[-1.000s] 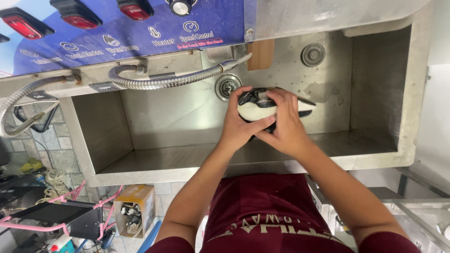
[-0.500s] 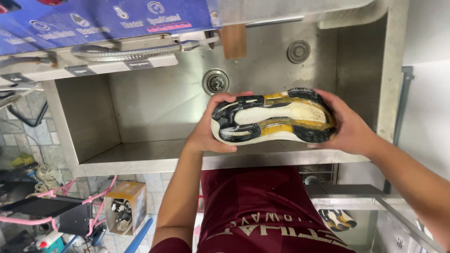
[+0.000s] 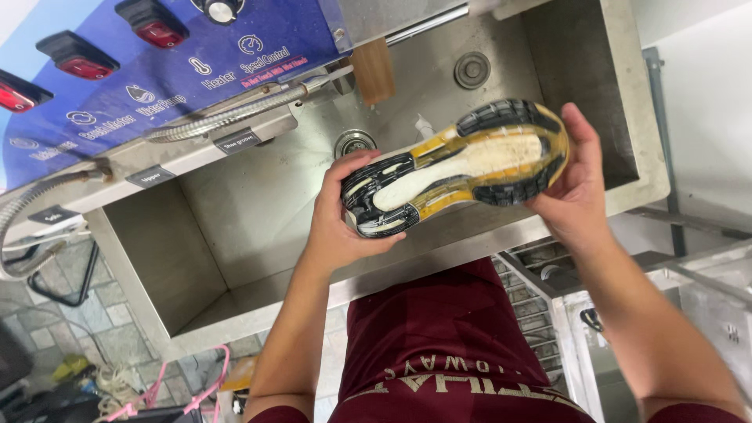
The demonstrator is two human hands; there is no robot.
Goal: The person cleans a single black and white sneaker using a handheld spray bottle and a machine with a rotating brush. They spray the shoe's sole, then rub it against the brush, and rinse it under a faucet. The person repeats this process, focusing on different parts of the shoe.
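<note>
Both hands on one shoe (image 3: 458, 168), sole up, held over the front part of the steel sink (image 3: 235, 204). Left hand (image 3: 345, 215) wraps one end, fingers curled around the black-and-white tread, thumb along the near edge. Right hand (image 3: 576, 184) cups the other end, fingers spread up the side of the black tread. Sole is white down the middle, yellowed strips either side, black rubber at both ends, dirty. Shoe runs tilted, right end higher, clear of the sink floor.

Behind it: round drain (image 3: 354, 142) in the basin, a second round fitting (image 3: 472, 70) further right, wooden block (image 3: 371, 71) at the back wall. Corrugated metal hose (image 3: 227, 114) lies along the back ledge. Above, blue control panel (image 3: 157, 70) with red rocker switches (image 3: 153, 22), a black knob, white icon labels; small grey label plates on the ledge under it.
</note>
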